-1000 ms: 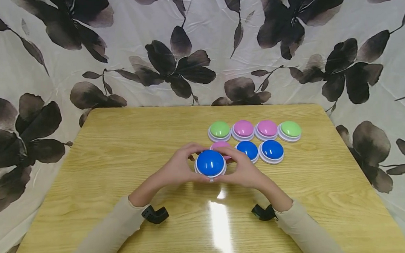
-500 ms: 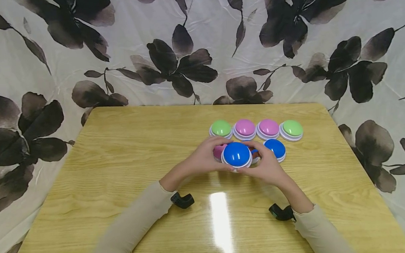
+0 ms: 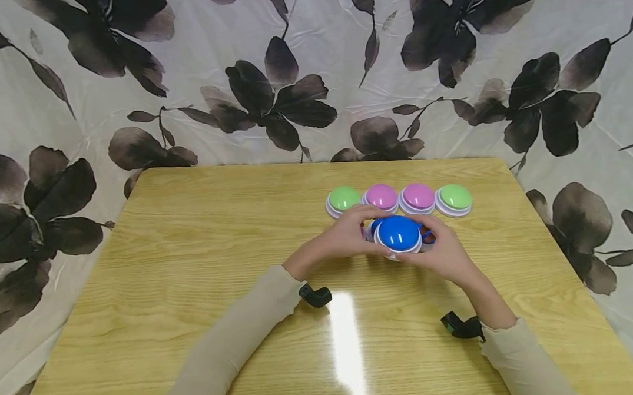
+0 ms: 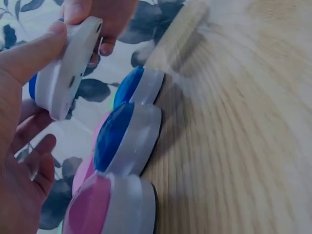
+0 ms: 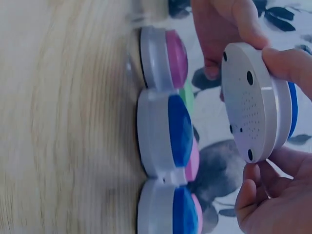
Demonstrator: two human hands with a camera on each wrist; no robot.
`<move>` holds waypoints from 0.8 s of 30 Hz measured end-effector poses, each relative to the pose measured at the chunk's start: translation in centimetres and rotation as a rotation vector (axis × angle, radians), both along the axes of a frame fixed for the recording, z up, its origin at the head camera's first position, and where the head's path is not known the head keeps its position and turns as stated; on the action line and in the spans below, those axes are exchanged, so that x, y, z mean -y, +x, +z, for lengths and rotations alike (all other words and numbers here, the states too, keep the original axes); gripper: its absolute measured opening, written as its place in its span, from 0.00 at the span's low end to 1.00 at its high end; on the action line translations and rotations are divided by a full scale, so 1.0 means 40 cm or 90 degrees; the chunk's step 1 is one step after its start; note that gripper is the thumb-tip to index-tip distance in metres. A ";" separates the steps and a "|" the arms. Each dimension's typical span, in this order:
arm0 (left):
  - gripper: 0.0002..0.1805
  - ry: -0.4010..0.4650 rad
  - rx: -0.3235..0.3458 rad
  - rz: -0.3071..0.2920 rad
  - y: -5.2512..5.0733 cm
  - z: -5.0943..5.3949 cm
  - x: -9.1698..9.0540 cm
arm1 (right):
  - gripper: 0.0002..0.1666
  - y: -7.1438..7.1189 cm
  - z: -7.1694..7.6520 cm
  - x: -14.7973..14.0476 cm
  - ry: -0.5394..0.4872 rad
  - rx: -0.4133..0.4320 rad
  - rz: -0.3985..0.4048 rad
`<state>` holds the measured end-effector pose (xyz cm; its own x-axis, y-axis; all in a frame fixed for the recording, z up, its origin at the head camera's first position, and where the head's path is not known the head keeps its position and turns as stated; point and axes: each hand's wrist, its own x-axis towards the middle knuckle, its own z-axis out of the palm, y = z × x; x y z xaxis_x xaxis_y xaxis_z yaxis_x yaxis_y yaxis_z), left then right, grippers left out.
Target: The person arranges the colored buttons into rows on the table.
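Note:
Both hands hold a blue push-button buzzer (image 3: 398,233) with a white round base, lifted above the table. My left hand (image 3: 348,236) grips its left side and my right hand (image 3: 446,252) its right side, thumbs at the near edge. In the right wrist view the buzzer's pale underside (image 5: 246,105) shows speaker holes and dark feet. Below it stands a row of buzzers: a pink one (image 4: 92,207) and two blue ones, the middle blue buzzer (image 4: 117,139) and the far blue buzzer (image 4: 131,87). In the head view the hands and held buzzer mostly hide this row.
Behind, a second row holds a green buzzer (image 3: 344,198), a pink buzzer (image 3: 381,197), another pink buzzer (image 3: 418,196) and a green buzzer (image 3: 455,197). The wooden table (image 3: 201,238) ends at a floral cloth (image 3: 300,74). Each wrist wears a black camera.
Both hands have carried the blue buzzer to the right and slightly away, from in front of the pink buzzer to over the blue ones. The standing buzzers have not moved.

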<state>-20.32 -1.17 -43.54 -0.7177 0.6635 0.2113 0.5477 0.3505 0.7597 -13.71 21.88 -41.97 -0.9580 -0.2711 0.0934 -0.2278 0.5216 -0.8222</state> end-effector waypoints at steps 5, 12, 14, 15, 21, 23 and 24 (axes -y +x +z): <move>0.44 -0.026 0.016 -0.032 -0.026 0.002 -0.050 | 0.45 -0.002 -0.004 -0.042 0.028 -0.010 -0.038; 0.41 -0.070 -0.005 -0.070 -0.067 0.012 -0.120 | 0.45 -0.005 0.001 -0.092 0.054 -0.002 -0.093; 0.41 -0.090 -0.010 -0.081 -0.077 0.017 -0.139 | 0.46 -0.006 0.003 -0.105 0.064 0.009 -0.105; 0.41 -0.096 -0.011 -0.085 -0.081 0.018 -0.149 | 0.46 -0.007 0.004 -0.112 0.063 0.013 -0.109; 0.44 -0.104 0.010 -0.112 -0.104 0.022 -0.207 | 0.47 -0.011 0.001 -0.155 0.038 0.027 -0.137; 0.44 -0.104 0.021 -0.115 -0.110 0.020 -0.224 | 0.47 -0.013 0.000 -0.167 0.033 0.035 -0.143; 0.44 -0.103 0.025 -0.116 -0.114 0.018 -0.233 | 0.47 -0.014 -0.001 -0.173 0.030 0.039 -0.147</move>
